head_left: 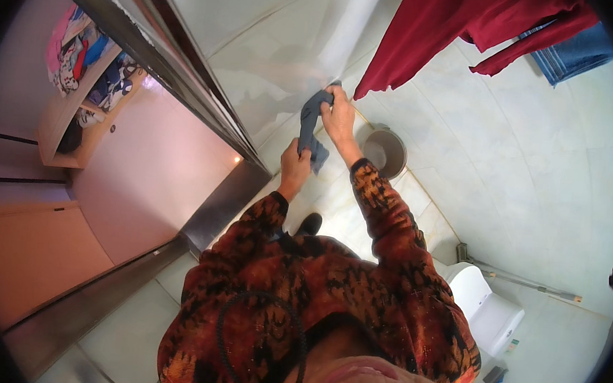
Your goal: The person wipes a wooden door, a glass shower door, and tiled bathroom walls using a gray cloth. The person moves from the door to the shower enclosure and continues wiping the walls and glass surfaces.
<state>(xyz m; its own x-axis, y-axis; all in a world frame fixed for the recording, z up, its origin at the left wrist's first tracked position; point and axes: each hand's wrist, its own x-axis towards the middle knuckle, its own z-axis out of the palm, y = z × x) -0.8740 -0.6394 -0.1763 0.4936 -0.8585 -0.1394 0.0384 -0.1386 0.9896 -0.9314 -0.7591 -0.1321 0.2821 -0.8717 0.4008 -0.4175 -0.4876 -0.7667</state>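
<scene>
The left hand [294,170] is closed on the lower part of a dark grey cloth [307,125], and the right hand [337,118] grips its upper end, so the piece spans between them, above the pale tiled floor [337,212]. A loose end hangs beside the left hand's fingers. If either grip slackens, the cloth could slip and land on the tiles, or near the bucket [398,154] beside the right wrist. The dark red garment [441,36] hangs near the right hand; a wide upward swing might brush it.
</scene>
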